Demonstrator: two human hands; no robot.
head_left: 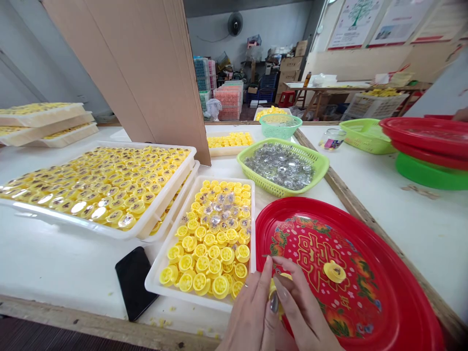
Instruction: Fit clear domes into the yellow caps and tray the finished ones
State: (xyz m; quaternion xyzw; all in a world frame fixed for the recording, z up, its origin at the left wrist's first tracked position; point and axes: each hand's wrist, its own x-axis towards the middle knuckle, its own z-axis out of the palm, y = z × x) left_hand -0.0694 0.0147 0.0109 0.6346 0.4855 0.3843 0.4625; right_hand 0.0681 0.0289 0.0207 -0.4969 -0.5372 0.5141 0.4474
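My left hand [250,312] and my right hand [305,304] meet over the near left rim of a red oval tray [395,273]. Between them they grip a small yellow toy cup [285,277], mostly hidden by the fingers. A thin edge of something shows at the fingertips, too small to name. One finished-looking yellow cup [334,271] lies on the red tray's patterned floor. Left of my hands stands a white tray [153,282] of open yellow cups [201,263] with yellow bits inside. Several clear discs with dark prints [221,209] are heaped on the cups toward its back.
A green basket [243,170] holds clear plastic pieces. Stacked white trays [135,231] of covered cups stand left, beside an upright cardboard sheet [146,73]. A black phone [135,282] lies near the front edge. At the right are red trays [420,126] and another person's hand [460,115].
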